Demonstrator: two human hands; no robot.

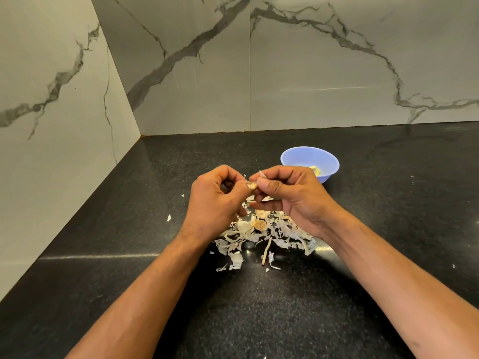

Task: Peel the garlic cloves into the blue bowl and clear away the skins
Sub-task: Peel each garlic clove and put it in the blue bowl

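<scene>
Marble-veined wall tiles (pixel 181 73) were seen behind a black speckled counter (pixel 129 203). At centre-left, the left hand (pixel 212 200) was curled around a half-peeled garlic clove (pixel 252 186), which was pinched at its other end by the right hand (pixel 290 195), a flake of skin raised at its fingertips. A heap of papery skins (pixel 264 234) was spread beneath both hands. Further right, the blue bowl (pixel 309 161) was set with peeled cloves inside. The slick clove could be squeezed out and dropped among the skins.
</scene>
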